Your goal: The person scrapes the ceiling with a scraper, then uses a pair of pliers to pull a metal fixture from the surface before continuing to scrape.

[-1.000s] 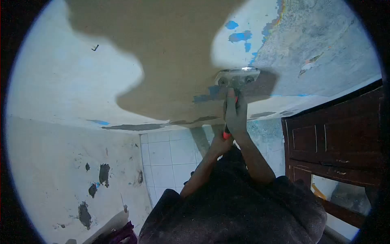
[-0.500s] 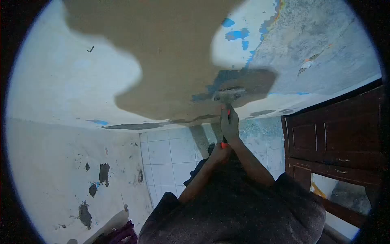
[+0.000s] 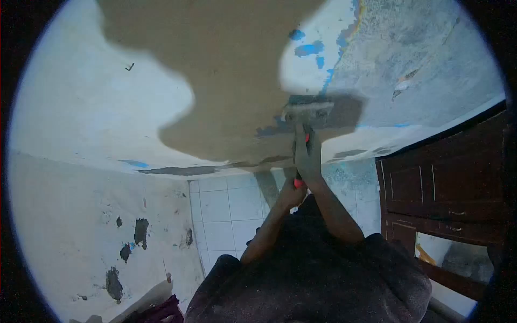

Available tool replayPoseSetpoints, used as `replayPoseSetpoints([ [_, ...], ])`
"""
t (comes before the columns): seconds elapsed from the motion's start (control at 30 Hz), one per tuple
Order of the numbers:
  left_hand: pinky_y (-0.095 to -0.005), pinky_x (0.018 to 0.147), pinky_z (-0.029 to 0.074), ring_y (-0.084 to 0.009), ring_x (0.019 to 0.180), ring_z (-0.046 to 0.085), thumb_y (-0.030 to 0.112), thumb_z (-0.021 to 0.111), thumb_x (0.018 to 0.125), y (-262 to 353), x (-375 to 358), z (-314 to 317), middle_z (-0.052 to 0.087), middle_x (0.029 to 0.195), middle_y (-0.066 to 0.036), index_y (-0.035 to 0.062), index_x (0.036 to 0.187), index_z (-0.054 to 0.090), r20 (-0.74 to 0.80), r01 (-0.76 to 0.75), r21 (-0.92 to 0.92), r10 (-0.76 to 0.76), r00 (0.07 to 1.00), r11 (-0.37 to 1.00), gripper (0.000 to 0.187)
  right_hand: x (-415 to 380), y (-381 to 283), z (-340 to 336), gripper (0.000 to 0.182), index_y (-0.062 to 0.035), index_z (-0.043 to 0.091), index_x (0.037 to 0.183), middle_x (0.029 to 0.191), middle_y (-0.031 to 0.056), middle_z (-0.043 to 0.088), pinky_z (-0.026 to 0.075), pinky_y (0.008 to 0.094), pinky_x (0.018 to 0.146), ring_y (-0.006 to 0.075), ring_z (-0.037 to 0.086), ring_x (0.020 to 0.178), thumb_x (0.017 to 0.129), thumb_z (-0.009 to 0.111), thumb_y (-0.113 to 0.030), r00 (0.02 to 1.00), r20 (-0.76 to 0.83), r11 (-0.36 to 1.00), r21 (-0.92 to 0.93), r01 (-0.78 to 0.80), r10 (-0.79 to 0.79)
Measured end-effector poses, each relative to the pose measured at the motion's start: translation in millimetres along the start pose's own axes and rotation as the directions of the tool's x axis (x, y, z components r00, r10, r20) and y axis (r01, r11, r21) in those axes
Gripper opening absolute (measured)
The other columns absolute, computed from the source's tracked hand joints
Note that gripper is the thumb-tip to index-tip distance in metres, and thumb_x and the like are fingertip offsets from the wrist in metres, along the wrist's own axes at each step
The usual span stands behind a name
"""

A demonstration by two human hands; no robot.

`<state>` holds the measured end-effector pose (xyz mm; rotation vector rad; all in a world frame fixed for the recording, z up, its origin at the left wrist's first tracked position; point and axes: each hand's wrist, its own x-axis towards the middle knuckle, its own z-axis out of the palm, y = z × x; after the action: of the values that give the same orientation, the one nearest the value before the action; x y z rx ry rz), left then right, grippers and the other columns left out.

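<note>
A wide-bladed scraper [image 3: 308, 114] with a black and red handle lies against the wall [image 3: 231, 91], its blade up on a patch of peeling paint. My right hand [image 3: 308, 156] is closed around the handle near the blade. Lower down, my left hand [image 3: 292, 194] grips the red end of the same handle. Just above the blade is a dark bared patch, partly in my shadow. Blue paint flecks [image 3: 308, 50] show higher up, beside a rough grey stripped area [image 3: 398, 48].
A dark wooden cabinet [image 3: 431, 183] stands at the right. White floor tiles [image 3: 215, 207] lie below the wall. The left side wall [image 3: 86, 215] has several dark chipped spots. A small hook [image 3: 130, 67] sticks out at upper left. Purple cloth [image 3: 161, 312] is at the bottom left.
Both hands and the scraper have moved up the wall a little, the blade now covering part of the dark patch. The view has shifted slightly.
</note>
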<state>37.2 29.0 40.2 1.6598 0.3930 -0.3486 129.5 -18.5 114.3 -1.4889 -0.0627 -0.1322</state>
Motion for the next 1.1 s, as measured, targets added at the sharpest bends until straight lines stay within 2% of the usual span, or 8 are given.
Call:
replayPoseSetpoints([
  [0.13,-0.0349,0.059,0.046,-0.021,0.065,0.059,0.026,0.057,0.087,37.1,-2.6,-5.8,0.061,0.077,-0.012,0.0002,0.109,0.055,0.056,-0.004,-0.002,0.005,0.998,1.0,0.034,11.0,-56.6,3.6,0.029,-0.008,0.051,0.086,0.059,-0.0069,0.038,0.027,0.0216,0.043,0.0027,0.033,0.048,0.098,0.048,-0.034,0.999,0.008,0.999,0.015,0.035,-0.035],
  [0.4,-0.032,0.055,0.045,-0.0165,0.06,0.057,0.03,0.057,0.087,-47.4,-8.4,7.5,0.06,0.07,-0.008,-0.0033,0.096,0.058,0.236,0.275,-0.048,-0.256,0.937,0.96,0.035,-20.3,60.7,-12.4,0.028,-0.0043,0.055,0.092,0.059,-0.0076,0.037,0.029,0.0211,0.047,0.0027,0.036,0.052,0.097,0.05,-0.032,0.997,-0.03,0.992,-0.098,-0.08,0.078],
  [0.47,-0.0325,0.051,0.043,-0.0162,0.054,0.055,0.032,0.056,0.087,5.8,-27.9,7.9,0.058,0.063,-0.007,-0.002,0.087,0.058,-0.016,-0.004,-0.146,0.002,1.0,0.989,0.034,-11.1,0.1,-11.8,0.039,0.0003,0.053,0.125,0.08,0.0024,0.051,0.04,0.0251,0.065,0.0081,0.042,0.069,0.097,0.048,-0.027,0.975,0.082,0.973,-0.118,-0.198,0.209],
  [0.6,-0.0339,0.046,0.039,-0.0161,0.051,0.053,0.03,0.055,0.089,2.2,-2.0,3.7,0.055,0.059,-0.005,-0.0006,0.085,0.057,0.104,0.074,-0.069,-0.067,0.992,0.995,0.031,-1.1,-36.3,-8.7,0.04,0.0013,0.051,0.125,0.081,0.0024,0.052,0.04,0.0262,0.066,0.008,0.042,0.07,0.097,0.05,-0.027,0.943,0.091,0.946,-0.085,-0.312,0.319],
  [0.63,-0.0318,0.046,0.039,-0.0161,0.05,0.053,0.029,0.055,0.089,20.2,-18.8,3.1,0.055,0.059,-0.005,0.0004,0.085,0.056,0.052,0.191,-0.075,-0.188,0.981,0.979,0.029,-7.0,-14.4,-6.4,0.042,0.0007,0.051,0.126,0.081,0.0015,0.052,0.04,0.0265,0.066,0.0082,0.043,0.071,0.097,0.051,-0.029,0.995,0.036,0.995,-0.033,-0.097,0.098],
  [0.73,-0.0309,0.044,0.039,-0.0149,0.048,0.051,0.025,0.057,0.088,-82.3,-4.7,17.7,0.054,0.059,-0.004,0.0016,0.083,0.055,0.172,0.183,-0.225,-0.146,0.974,0.957,0.024,-21.3,45.0,-11.6,0.041,0.0005,0.052,0.125,0.081,0.0022,0.053,0.041,0.0268,0.067,0.0088,0.044,0.072,0.097,0.051,-0.029,0.993,0.025,0.991,-0.061,-0.116,0.118],
  [0.9,-0.0307,0.042,0.038,-0.0142,0.046,0.05,0.025,0.06,0.087,-12.9,-28.6,13.3,0.052,0.058,-0.003,0.0023,0.081,0.055,0.074,0.2,-0.13,-0.192,0.979,0.971,0.024,-18.5,31.6,-15.3,0.032,0.0008,0.059,0.103,0.078,0.0012,0.052,0.039,0.0251,0.065,0.0095,0.045,0.072,0.096,0.053,-0.03,0.992,-0.018,0.985,-0.117,-0.128,0.127],
  [1.1,-0.0301,0.042,0.037,-0.0134,0.046,0.048,0.023,0.061,0.086,-30.5,-18.6,14.6,0.05,0.056,-0.002,0.0033,0.076,0.054,0.136,0.132,-0.173,-0.11,0.985,0.976,0.024,-16.7,27.0,-14.6,0.035,0.0017,0.06,0.105,0.071,0.0028,0.052,0.04,0.0262,0.063,0.0102,0.046,0.07,0.095,0.054,-0.031,0.984,-0.053,0.984,-0.052,-0.171,0.168],
])
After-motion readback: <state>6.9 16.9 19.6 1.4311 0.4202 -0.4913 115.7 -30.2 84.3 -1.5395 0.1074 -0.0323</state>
